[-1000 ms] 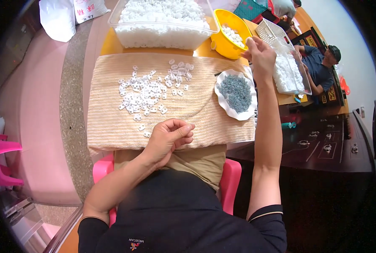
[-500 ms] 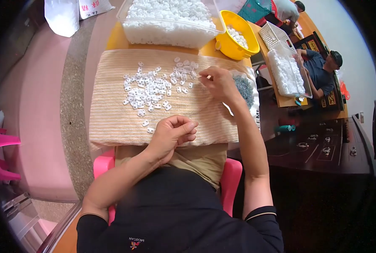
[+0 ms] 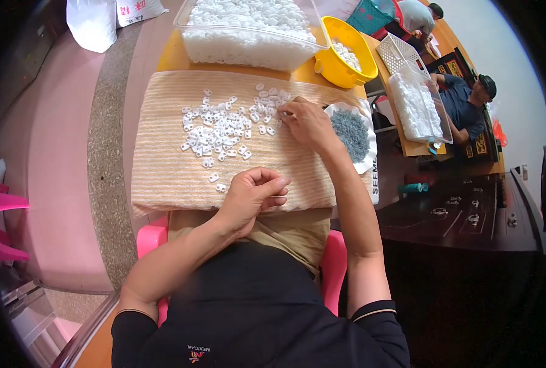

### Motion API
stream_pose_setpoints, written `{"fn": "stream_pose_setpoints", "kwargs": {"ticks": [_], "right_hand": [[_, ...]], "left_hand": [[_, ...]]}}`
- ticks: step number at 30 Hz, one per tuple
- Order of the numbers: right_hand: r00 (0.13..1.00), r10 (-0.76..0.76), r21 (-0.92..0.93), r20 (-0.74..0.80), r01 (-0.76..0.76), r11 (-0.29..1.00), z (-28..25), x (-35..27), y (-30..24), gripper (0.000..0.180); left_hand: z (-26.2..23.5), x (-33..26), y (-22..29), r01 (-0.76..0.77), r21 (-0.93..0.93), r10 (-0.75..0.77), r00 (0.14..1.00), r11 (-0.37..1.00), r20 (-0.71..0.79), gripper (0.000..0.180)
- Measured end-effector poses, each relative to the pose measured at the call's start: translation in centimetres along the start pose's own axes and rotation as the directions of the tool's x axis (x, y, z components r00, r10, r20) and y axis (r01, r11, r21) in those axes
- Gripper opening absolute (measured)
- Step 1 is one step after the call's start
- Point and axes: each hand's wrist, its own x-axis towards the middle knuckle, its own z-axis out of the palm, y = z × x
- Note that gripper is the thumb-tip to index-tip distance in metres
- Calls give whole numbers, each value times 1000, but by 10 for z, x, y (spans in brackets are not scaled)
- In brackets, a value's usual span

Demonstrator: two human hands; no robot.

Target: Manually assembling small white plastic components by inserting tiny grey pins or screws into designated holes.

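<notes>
My left hand (image 3: 254, 195) is closed in a pinch near the cloth's front edge; whatever its fingertips hold is hidden or too small to name. With fingers bent together, my right hand (image 3: 307, 122) reaches down at the right side of a small cluster of white oval plastic pieces (image 3: 267, 104). Its fingertips touch or cover the outermost pieces, and I cannot make out what is between them. Left of that cluster spreads a larger pile of small white pieces with two dark holes (image 3: 215, 132). Two such pieces lie apart, close to my left hand.
A striped cloth (image 3: 163, 153) covers the work surface. To the right stands a white dish (image 3: 366, 164) of small grey bits (image 3: 350, 135). Behind are a clear bin (image 3: 248, 52) of white pieces and a yellow basin (image 3: 340, 76). Another person (image 3: 466, 98) sits at the far right.
My right hand has moved left and slightly nearer, onto the edge of the small cluster, uncovering more of the grey bits' dish. My left hand stays about where it was.
</notes>
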Motion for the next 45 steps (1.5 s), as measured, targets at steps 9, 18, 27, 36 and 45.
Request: {"fn": "stream_pose_setpoints", "kwargs": {"ticks": [9, 18, 27, 36, 45], "right_hand": [[987, 9, 145, -158, 14, 989, 11, -6, 10, 16], [988, 39, 141, -147, -18, 990, 0, -7, 5, 18], [971, 131, -2, -201, -134, 991, 16, 10, 5, 22], [973, 51, -68, -224, -68, 995, 18, 7, 15, 16], [979, 56, 54, -198, -46, 997, 5, -5, -2, 12]], "left_hand": [[1, 0, -1, -14, 11, 14, 1000, 1000, 4, 11], [-1, -1, -2, -17, 5, 17, 1000, 1000, -17, 11], [1, 0, -1, -10, 4, 11, 1000, 1000, -18, 10], [1, 0, -2, -6, 1, 6, 1000, 1000, -10, 11], [-3, 1, -3, -10, -6, 10, 999, 1000, -38, 10]]}}
